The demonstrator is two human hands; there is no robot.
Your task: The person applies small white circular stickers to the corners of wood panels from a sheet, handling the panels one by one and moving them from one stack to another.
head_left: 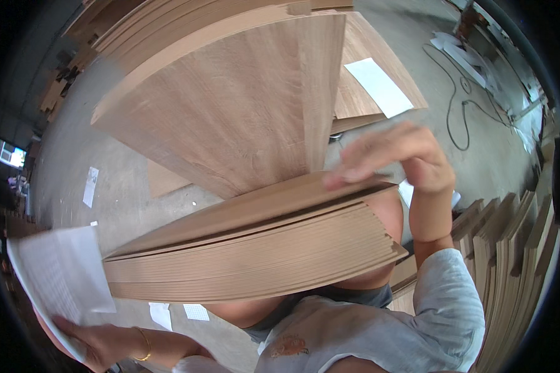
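Observation:
In front of my body is a stack of thin wood-brown boards (249, 267) with their edges toward me. The top board (249, 208) is slightly raised, and a dark gap runs under it. My right hand (404, 155) is over the right end of that board. Its fingers stretch left, loosely bent and blurred, with nothing visible in them; I cannot tell if the fingertips touch the board. At the lower left, my left hand (84, 345) grips white paper sheets (65, 270) beside the stack's left end. A gold bracelet is on that wrist.
A large wood-grain panel (230, 105) stands tilted just beyond the stack. Behind it are more stacked boards (186, 28) and a panel with a white sheet (379, 87) on it. Upright boards (504, 248) line the right side. A cable (463, 121) and papers lie on the floor.

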